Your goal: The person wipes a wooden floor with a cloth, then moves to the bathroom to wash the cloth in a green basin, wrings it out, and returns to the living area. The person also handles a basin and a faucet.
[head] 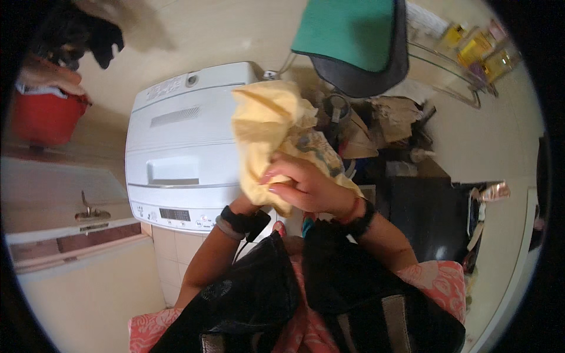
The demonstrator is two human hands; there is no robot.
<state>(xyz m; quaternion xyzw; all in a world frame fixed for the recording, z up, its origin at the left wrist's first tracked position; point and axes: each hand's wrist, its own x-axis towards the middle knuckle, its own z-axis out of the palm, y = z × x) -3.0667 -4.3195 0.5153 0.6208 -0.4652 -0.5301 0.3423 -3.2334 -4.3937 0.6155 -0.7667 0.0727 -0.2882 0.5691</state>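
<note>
A yellow cloth garment with a patterned part is held up in front of me, beside a white top-loading washing machine whose lid is down. My right hand pinches the fabric between thumb and fingers. The wrist of my left hand shows under the lower left of the garment; the cloth covers its fingers, so their grip cannot be seen.
A red bucket with cloth in it stands at the upper left, above a sink with a tap. A green and grey cloth hangs at the top. Cluttered items and a black cabinet are on the right, below a wall rack.
</note>
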